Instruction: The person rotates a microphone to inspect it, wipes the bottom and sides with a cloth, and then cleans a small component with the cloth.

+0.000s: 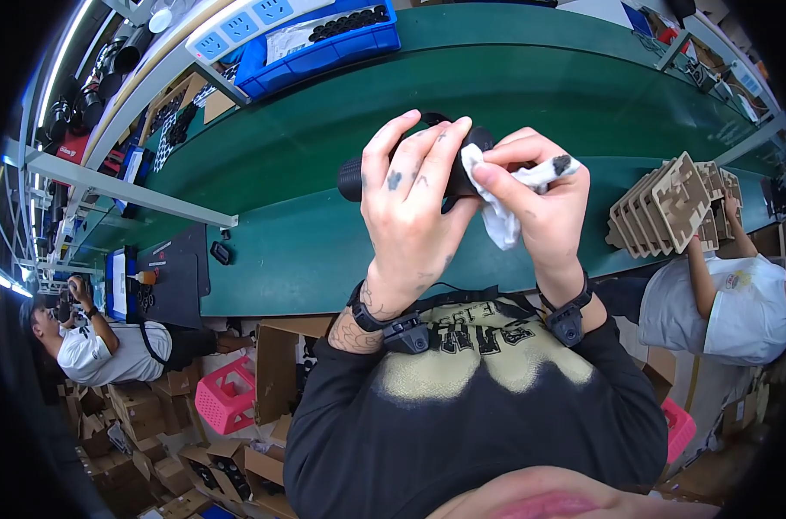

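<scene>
My left hand is wrapped around a black tube-shaped device with a ridged end, held above the green table. The fingers cover most of its middle; its exact kind cannot be made out. Between the fingers of my right hand is a crumpled white cloth, pinched and touching the device's right end. Part of the cloth hangs down below the fingers, and a dark spot shows near its upper right tip.
Beyond my hands, a blue bin of black parts stands beside a power strip. Stacked beige trays are handled by a person at right. A small black part lies left, near a dark mat. Another person sits farther left; a pink stool stands below.
</scene>
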The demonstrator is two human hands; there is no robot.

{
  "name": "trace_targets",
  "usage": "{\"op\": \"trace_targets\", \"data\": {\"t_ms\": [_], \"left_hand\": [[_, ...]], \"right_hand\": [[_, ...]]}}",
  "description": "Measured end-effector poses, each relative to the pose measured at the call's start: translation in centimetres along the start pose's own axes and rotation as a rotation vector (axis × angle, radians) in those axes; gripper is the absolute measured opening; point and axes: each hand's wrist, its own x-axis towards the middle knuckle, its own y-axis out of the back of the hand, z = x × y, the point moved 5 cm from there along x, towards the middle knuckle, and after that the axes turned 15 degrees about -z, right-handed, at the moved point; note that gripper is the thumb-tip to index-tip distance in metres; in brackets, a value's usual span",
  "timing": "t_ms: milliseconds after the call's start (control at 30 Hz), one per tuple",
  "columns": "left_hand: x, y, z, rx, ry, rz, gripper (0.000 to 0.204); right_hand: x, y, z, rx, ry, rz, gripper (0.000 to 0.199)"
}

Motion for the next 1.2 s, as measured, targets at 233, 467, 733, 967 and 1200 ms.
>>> {"op": "trace_targets", "data": {"t_ms": [233, 467, 733, 967, 1200], "left_hand": [[-0.1, -0.3, 0.3, 0.019, -0.012, 0.0, 0.061], [-0.1, -0.2, 0.8, 0.046, -0.044, 0.038, 0.056], [-0.3, -0.4, 1.4, 0.037, -0.066, 0.051, 0.051], [-0.2, -0.8, 1.8, 0.035, -0.071, 0.049, 0.049], [-0.3, -1.0, 2.3, -0.036, -0.077, 0.02, 0.047]], "right_hand": [[-0.3, -0.2, -0.4, -0.057, 0.011, -0.017, 0.01], [-0.6, -0.3, -1.3, -0.203, 0.107, -0.03, 0.013], [-1.2, -0.3, -1.6, -0.253, 0.136, 0.018, 0.013], [-0.8, 0.3, -1.9, -0.311, 0.131, 0.051, 0.013], [-1.0, 0.7, -2.5, -0.309, 0.138, 0.06, 0.014]]}}
